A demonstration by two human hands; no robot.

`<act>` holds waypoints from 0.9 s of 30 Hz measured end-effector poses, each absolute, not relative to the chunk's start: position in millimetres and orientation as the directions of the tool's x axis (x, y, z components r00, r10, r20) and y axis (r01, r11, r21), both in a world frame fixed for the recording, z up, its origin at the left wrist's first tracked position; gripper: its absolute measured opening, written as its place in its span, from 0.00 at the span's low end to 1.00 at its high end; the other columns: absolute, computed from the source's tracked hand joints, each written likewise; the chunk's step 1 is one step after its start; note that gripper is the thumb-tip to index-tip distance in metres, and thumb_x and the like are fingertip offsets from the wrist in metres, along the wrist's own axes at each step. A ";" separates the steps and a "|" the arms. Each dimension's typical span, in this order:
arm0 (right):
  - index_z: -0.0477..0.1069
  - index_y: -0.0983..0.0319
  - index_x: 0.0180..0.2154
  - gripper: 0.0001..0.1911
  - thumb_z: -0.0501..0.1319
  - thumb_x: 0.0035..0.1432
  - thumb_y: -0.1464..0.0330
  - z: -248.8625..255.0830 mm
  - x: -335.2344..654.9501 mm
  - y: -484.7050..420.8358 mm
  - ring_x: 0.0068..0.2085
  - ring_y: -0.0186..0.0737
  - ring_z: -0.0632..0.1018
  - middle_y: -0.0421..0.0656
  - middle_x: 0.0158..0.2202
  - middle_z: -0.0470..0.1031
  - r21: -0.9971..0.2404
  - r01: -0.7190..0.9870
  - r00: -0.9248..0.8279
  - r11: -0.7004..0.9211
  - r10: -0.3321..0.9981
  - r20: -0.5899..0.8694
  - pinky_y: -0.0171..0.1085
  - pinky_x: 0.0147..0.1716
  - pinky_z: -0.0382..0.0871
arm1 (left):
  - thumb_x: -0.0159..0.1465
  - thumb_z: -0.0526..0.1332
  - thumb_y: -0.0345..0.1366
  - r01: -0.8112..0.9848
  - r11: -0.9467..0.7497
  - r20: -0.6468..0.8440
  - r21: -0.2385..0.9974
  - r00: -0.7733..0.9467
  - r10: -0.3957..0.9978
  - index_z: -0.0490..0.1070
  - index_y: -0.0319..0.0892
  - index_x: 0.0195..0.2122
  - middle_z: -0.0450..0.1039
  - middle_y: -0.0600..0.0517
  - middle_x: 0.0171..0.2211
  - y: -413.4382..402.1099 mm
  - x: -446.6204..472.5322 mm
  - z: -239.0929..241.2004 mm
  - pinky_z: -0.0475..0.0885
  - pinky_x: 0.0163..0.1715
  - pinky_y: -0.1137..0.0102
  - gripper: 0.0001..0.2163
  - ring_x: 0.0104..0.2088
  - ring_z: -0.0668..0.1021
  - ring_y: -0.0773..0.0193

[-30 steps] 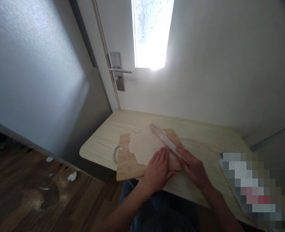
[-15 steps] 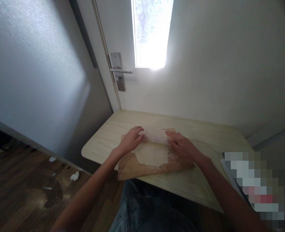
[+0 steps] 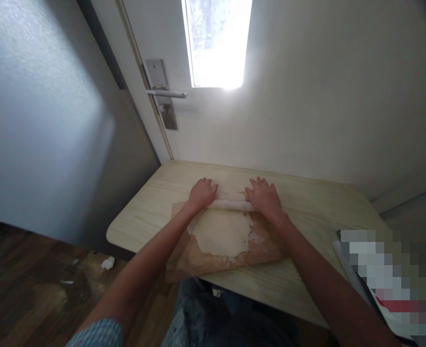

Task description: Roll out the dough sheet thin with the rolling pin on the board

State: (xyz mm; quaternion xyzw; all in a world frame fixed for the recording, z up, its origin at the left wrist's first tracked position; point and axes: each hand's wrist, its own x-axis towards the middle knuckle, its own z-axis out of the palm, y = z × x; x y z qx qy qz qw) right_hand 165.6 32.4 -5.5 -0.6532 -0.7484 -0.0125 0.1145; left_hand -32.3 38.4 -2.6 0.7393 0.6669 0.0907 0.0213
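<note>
Left grip (image 3: pixel 202 193) and right grip (image 3: pixel 266 198) rest spread across a pin (image 3: pixel 230 205), with dough (image 3: pixel 222 233) just on the near side of both; equal pressure should thin it evenly.

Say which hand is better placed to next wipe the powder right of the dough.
The right hand, probably: on the rolling pin, it is nearer that powder than the left hand.
</note>
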 end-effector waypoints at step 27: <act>0.63 0.69 0.48 0.19 0.46 0.59 0.67 2.2 161.8 73.8 0.52 0.50 0.65 0.56 0.51 0.65 -0.135 0.987 -0.077 0.092 0.990 0.115 0.49 0.50 0.56 | 0.63 0.45 0.36 0.997 -0.030 0.032 0.068 0.028 0.999 0.68 0.35 0.40 0.70 0.40 0.41 77.9 -26.6 2.2 0.68 0.40 0.67 0.15 0.43 0.73 0.56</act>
